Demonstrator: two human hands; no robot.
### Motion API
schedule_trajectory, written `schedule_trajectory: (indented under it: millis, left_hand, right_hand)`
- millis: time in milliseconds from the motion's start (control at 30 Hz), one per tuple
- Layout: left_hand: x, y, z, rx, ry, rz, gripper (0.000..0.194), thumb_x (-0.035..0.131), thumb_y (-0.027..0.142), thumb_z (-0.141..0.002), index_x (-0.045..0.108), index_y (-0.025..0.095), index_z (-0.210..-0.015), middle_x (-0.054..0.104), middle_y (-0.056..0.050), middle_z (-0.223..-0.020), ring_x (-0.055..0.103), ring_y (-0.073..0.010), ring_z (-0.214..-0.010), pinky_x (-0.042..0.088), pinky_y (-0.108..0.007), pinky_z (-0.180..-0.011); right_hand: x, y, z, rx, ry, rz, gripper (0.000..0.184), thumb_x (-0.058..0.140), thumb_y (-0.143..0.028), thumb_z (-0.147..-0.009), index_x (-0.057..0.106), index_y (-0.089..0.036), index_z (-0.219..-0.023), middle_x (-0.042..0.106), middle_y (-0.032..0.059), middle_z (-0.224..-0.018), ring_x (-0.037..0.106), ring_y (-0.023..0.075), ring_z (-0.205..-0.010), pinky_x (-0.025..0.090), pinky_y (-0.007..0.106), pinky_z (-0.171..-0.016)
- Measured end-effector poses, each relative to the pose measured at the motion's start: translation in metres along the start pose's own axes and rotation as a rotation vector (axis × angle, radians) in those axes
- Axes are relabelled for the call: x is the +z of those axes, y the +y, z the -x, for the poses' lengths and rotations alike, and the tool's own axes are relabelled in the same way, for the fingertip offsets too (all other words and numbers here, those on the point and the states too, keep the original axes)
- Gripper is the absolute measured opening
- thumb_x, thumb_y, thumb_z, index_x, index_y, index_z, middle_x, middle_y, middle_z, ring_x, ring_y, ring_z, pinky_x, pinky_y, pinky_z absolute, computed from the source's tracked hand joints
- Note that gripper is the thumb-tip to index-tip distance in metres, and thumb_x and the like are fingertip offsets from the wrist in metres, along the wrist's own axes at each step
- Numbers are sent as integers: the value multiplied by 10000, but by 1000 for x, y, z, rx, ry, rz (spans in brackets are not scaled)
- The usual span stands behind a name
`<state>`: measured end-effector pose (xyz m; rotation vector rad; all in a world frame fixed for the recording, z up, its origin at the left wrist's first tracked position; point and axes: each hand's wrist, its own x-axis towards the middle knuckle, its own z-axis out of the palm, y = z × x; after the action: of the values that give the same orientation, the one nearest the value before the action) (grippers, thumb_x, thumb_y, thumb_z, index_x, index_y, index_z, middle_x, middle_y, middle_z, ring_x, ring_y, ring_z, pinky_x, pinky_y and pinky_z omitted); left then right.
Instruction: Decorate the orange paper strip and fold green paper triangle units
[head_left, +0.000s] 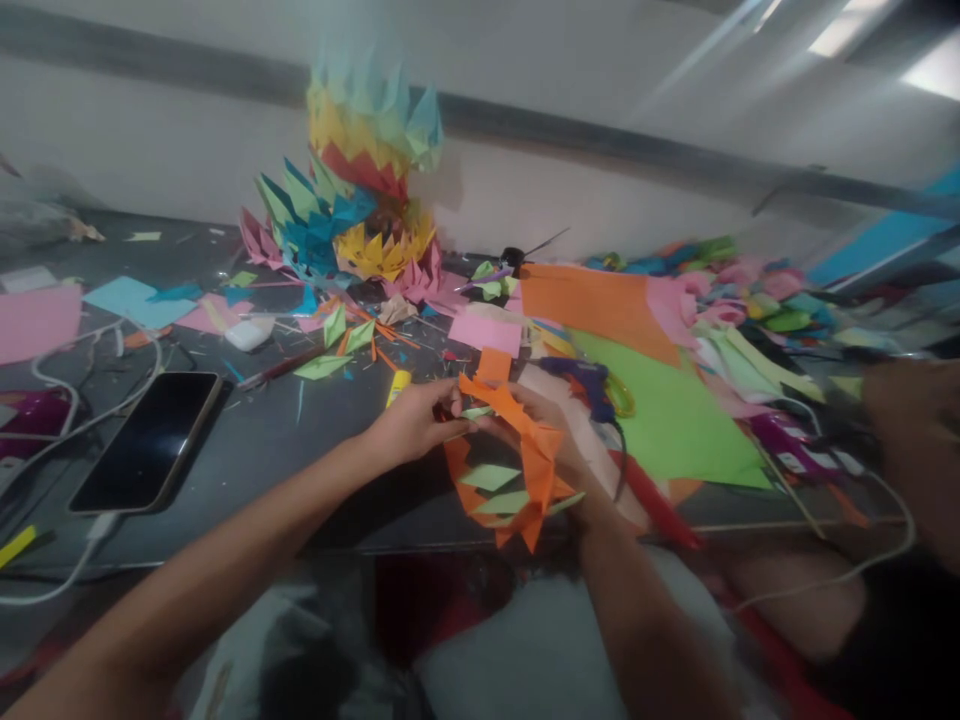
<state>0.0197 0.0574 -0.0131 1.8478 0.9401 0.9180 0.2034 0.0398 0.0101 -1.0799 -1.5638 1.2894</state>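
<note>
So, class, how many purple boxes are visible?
2: a purple box at the left edge, cut off; another purple box right of the green sheet. More may be hidden.

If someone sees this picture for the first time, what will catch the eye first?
Probably the tall, colourful stack of folded paper, left of centre near the wall. Next, perhaps, the orange-and-green paper piece between the left hand and the right hand, at the front edge of the table.
</note>
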Motion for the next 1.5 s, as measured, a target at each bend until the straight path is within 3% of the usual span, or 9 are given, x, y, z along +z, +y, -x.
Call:
schedule_trajectory:
  millis: [200,300,433,567,800,1100,1200,1333,1500]
  left_hand:
    - [1,0,-1,-65,-57,210,326,705,267,-685,457,195,-884,590,33,-699,576,-114,-639,410,-208,-581]
    - [1,0,-3,-93,-61,270,269,686,223,-693,507,176,-888,618,18,-713,596,-114,-660,421,-208,-605]
    - [0,0,-3,-70,-9,215,189,665,222,-718,586,151,-875,616,9,-700,566,-109,-646,416,-212,-607]
    - [-2,0,-3,-17,32,53,183,621,245,-773,640,154,-930,636,7,-733,512,-93,-607,383,-198,-560]
    - [-1,-3,-2,32,94,-59,208,649,186,-746,593,169,-946,624,28,-689,551,-99,-618,417,-188,-578]
    - [0,-4,0,51,10,-122,149,603,129,-766,547,179,-894,641,16,-721,599,-107,-637,461,-197,-601]
    - [-3,1,2,130,30,-296,178,614,157,-769,570,182,-939,650,-10,-788,611,-134,-690,488,-235,-637]
    - [-7,2,2,434,153,-594,234,586,177,-799,605,190,-1032,613,-99,-1074,575,-217,-999,487,-340,-804]
    - [-7,-3,0,631,121,-463,191,487,157,-874,634,180,-994,670,-81,-1027,622,-160,-939,502,-284,-803]
  right_hand:
    - [3,-3,0,-17,199,61,335,731,-248,-668,631,-243,-988,655,20,-942,602,193,-832,488,299,-721]
    - [2,-4,0,-10,258,59,422,733,-209,-649,572,-247,-1037,632,13,-884,594,171,-781,488,277,-675]
    - [-2,10,-6,29,219,-66,557,733,-234,-631,447,-277,-1107,630,-16,-820,596,154,-698,478,244,-575]
    - [-4,18,-11,134,224,-116,579,796,-203,-487,419,-270,-920,606,-61,-713,569,127,-578,417,201,-468]
    - [-2,7,-8,129,213,-148,326,666,-188,-507,427,-220,-727,528,-80,-598,513,86,-515,393,189,-477]
    - [2,3,-3,115,53,62,249,593,-200,-561,466,-200,-775,553,-49,-658,522,87,-556,390,204,-524]
    - [-3,4,-3,81,40,125,230,583,-207,-590,488,-194,-798,562,-23,-727,558,102,-631,419,216,-574]
    - [-8,7,-1,28,27,184,249,588,-178,-608,489,-205,-835,583,1,-817,599,136,-778,453,236,-659]
    - [-15,10,1,15,-59,210,309,609,-175,-641,471,-220,-914,620,9,-845,618,149,-818,481,256,-692]
